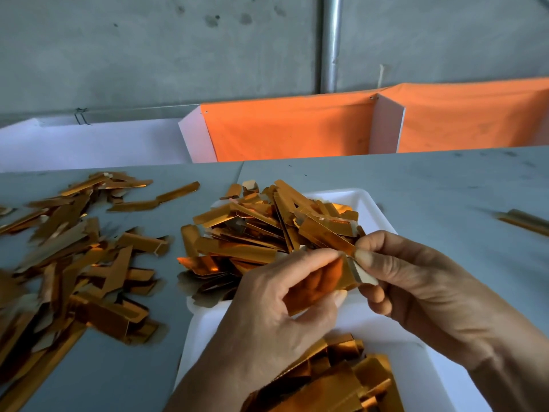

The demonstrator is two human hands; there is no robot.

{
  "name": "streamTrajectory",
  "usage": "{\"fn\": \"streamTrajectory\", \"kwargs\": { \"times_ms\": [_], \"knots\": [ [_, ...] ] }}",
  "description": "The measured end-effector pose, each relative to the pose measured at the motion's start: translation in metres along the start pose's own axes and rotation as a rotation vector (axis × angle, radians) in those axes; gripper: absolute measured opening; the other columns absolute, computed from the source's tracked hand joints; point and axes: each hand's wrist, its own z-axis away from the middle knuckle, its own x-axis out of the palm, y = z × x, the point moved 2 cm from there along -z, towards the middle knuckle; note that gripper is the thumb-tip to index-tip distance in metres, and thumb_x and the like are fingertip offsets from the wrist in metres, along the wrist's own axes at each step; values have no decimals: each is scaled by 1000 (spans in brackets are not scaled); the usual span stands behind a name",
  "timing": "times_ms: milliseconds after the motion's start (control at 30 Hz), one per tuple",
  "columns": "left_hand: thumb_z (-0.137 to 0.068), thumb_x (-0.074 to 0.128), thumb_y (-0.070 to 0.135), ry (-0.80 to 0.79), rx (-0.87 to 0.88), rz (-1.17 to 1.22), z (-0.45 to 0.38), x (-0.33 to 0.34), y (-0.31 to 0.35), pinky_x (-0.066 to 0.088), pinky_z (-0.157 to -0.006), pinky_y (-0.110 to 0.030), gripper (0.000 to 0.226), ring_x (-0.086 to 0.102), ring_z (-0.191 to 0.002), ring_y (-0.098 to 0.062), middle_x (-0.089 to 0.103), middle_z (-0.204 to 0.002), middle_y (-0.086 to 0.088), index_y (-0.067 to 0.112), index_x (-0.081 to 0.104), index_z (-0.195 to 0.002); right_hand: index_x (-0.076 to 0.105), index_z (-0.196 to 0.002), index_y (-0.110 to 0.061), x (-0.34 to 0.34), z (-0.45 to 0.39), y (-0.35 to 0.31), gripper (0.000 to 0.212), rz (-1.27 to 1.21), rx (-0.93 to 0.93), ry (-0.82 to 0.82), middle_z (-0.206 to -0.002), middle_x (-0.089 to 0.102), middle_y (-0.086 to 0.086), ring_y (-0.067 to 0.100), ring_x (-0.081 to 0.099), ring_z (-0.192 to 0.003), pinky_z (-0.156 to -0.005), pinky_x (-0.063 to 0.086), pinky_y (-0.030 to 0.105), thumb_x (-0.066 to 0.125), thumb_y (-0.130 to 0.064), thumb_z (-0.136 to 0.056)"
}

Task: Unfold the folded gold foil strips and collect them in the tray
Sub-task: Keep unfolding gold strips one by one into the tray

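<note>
Over the white tray (375, 212) my two hands hold one gold foil strip (319, 285). My left hand (276, 316) grips its long gold body between thumb and fingers. My right hand (416, 281) pinches the strip's pale end flap. A heap of gold strips (267, 233) fills the tray's far half and spills over its left rim. More strips (335, 379) lie at the tray's near end, partly hidden under my left wrist.
A loose spread of gold strips (74, 263) covers the grey table (445, 185) to the left of the tray. A few strips (525, 222) lie at the far right. Orange cloth (297, 129) and white panels stand behind the table.
</note>
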Motion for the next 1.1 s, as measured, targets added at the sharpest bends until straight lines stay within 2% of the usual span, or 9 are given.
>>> {"fn": "streamTrajectory", "kwargs": {
  "times_ms": [267, 367, 600, 733, 833, 933, 1000, 1067, 1100],
  "knots": [
    [-85, 64, 32, -55, -16, -57, -1, 4, -7, 48, -83, -9, 38, 58, -107, 2, 63, -110, 22, 35, 60, -123, 64, -67, -19, 7, 1, -6, 19, 433, -240, 113, -57, 55, 3, 12, 51, -46, -48, 44, 17, 68, -5, -78],
    [-84, 64, 39, -45, -32, -4, -1, 2, -7, 47, -81, -8, 34, 58, -106, 2, 64, -107, 23, 47, 59, -116, 69, -72, -18, 7, 3, -8, 4, 341, -189, 38, -63, 60, 4, 14, 57, -53, -52, 48, 19, 73, -17, -72],
    [-81, 59, 42, -40, -23, 111, -1, -3, -5, 49, -84, -14, 36, 60, -108, -5, 68, -107, 14, 46, 57, -117, 71, -94, -9, 3, 6, -9, 45, 128, -87, -192, -83, 68, 11, 20, 67, -78, -64, 55, 25, 86, -37, -61],
    [-81, 61, 42, -29, 6, 79, -1, -3, -4, 49, -81, -12, 35, 60, -106, -5, 67, -106, 17, 50, 59, -114, 71, -83, -10, 7, 6, -9, 39, 174, -126, -107, -75, 67, 12, 19, 66, -68, -59, 54, 24, 86, -38, -61],
    [-84, 65, 34, -18, 29, 32, 0, -3, -4, 47, -79, -8, 34, 59, -106, -1, 64, -107, 21, 49, 58, -114, 68, -76, -14, 12, 7, -8, 14, 200, -136, -69, -63, 61, 9, 18, 60, -53, -51, 49, 20, 80, -19, -73],
    [-84, 65, 31, -47, 13, -53, 0, 0, -7, 48, -81, -10, 39, 57, -108, 2, 62, -110, 22, 38, 59, -121, 61, -68, -20, 12, 6, -6, 23, 401, -152, 32, -50, 52, 5, 15, 48, -42, -47, 44, 17, 73, -5, -79],
    [-83, 64, 31, -59, 19, -107, 0, 2, -7, 49, -84, -11, 41, 56, -109, 4, 62, -111, 22, 32, 59, -124, 62, -66, -22, 10, 6, -5, 22, 461, -119, 49, -48, 51, 4, 14, 46, -42, -47, 44, 17, 70, -8, -80],
    [-84, 64, 29, -53, 20, -97, -1, 2, -6, 48, -81, -10, 39, 58, -104, 3, 63, -105, 22, 30, 61, -122, 68, -74, -16, 9, 7, -7, 6, 291, -57, -28, -56, 52, 7, 15, 47, -46, -47, 44, 20, 71, -20, -73],
    [-84, 64, 28, -48, 15, -83, -1, 1, -6, 47, -78, -9, 38, 59, -100, 1, 62, -100, 23, 29, 61, -121, 70, -82, -10, 7, 7, -7, 19, 171, -27, -77, -62, 53, 8, 15, 49, -49, -47, 44, 21, 72, -26, -70]
  ]
}}
